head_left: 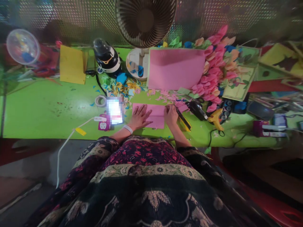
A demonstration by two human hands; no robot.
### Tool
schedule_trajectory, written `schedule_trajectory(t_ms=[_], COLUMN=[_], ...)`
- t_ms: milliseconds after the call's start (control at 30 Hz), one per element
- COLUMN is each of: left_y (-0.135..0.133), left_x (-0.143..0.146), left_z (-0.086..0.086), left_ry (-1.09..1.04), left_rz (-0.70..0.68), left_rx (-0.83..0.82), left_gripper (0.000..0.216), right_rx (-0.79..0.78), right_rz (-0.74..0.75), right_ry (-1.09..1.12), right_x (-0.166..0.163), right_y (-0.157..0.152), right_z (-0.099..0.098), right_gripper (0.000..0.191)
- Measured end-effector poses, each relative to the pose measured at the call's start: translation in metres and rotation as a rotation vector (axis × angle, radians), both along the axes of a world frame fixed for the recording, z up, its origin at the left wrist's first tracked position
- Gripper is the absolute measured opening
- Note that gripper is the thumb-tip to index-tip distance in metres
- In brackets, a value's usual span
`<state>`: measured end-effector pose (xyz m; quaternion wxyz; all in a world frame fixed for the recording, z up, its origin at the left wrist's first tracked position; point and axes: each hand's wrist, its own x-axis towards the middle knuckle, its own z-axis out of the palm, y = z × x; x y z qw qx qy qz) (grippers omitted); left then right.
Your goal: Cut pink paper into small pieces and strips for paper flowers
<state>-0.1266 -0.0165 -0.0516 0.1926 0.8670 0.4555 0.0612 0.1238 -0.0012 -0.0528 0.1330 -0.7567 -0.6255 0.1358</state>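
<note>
Pink paper lies flat on the green table, directly in front of the person, between and under the hands; a line runs across it, fold or edge, cannot tell which. Left hand: palm down on the paper's left part, fingers spread, white band at the wrist. Right hand: at the paper's right edge, fingers curled and close together; whether they pinch the edge, cannot tell. Cutter, black and yellow, lies slanted just beside the right hand. Farther right: a black tool, then a yellow tool. Left of the left hand: a phone, screen bright and pixelated, near a tape roll and a purple socket box with a white cable. Beyond the hands: scraps in yellow, blue and green on the left, pink ones toward the right. Behind these, a large pink sheet, with a heap of mostly pink petals along its right side. A bottle and a pale dish stand left of the sheet; a fan is at the back.
</note>
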Motion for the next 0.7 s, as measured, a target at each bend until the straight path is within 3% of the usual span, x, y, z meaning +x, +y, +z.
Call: schedule_trajectory(t_ms=[100,267,333,533,700], left_y=[0.0,0.004,0.005,0.006,0.004], left_x=[0.0,-0.004,-0.006,-0.006,-0.019], left_z=[-0.003,-0.01,-0.011,-0.006,0.007], left_ry=[0.011,0.061,0.065,0.023,0.06], left_rz=[-0.002,-0.049,-0.062,-0.085,-0.081], left_rx=[0.009,-0.04,-0.054,-0.017,-0.017], left_gripper=[0.08,0.075,0.075,0.078,0.097], right_rx=[0.057,0.004,-0.062,-0.124,-0.131], right_rz=[0.073,0.608,0.696,0.61,0.553], right_ry=[-0.01,0.094,0.088,0.026,-0.039], right_x=[-0.014,-0.068,-0.078,-0.053,-0.026], right_y=[-0.007,-0.016,-0.018,-0.029,-0.039], right_z=[0.014,0.018,0.011,-0.014,-0.017], right_gripper=[0.04,0.066,0.075,0.083,0.088])
